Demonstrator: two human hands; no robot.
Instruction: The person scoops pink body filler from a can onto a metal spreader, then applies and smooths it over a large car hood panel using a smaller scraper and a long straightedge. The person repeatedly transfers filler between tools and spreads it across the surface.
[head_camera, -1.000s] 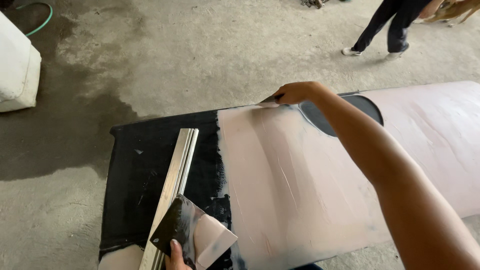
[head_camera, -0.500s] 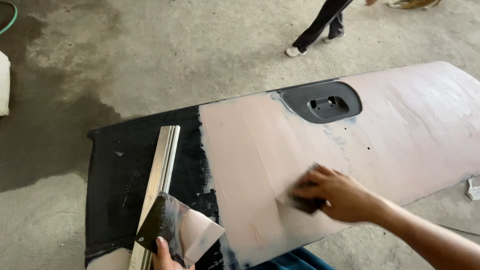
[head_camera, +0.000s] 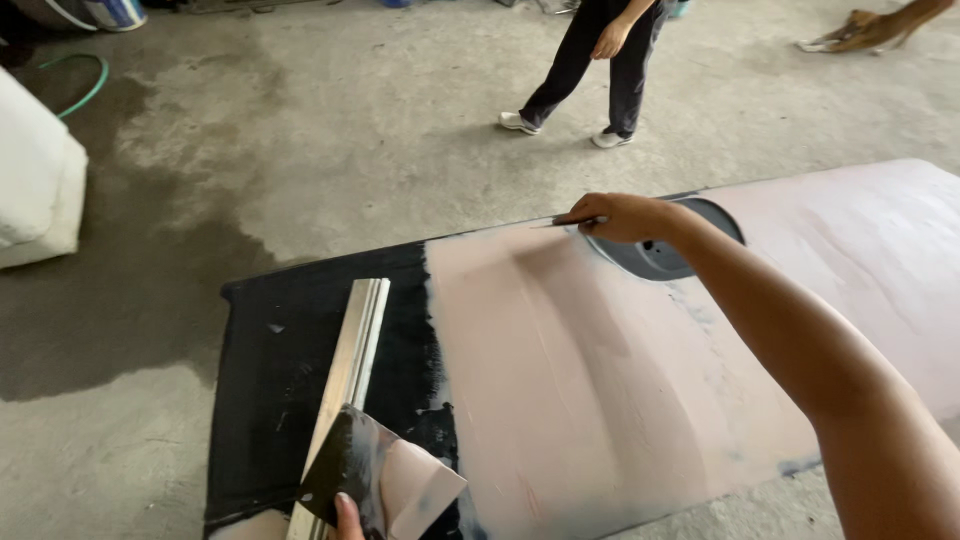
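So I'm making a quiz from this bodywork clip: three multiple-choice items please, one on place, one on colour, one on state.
1. Where is the right hand?
A. at the panel's far edge
B. on the floor
C. on the metal bar

2. What colour is the filler coat?
A. green
B. pale pink
C. yellow

3. How does the metal bar lie?
A. standing upright
B. hanging off the panel
C. flat on the black part

Answers: 1 A, it reaches the far edge of the panel beside the round recess. 2 B, pink covers most of it. 3 C, it rests flat there.
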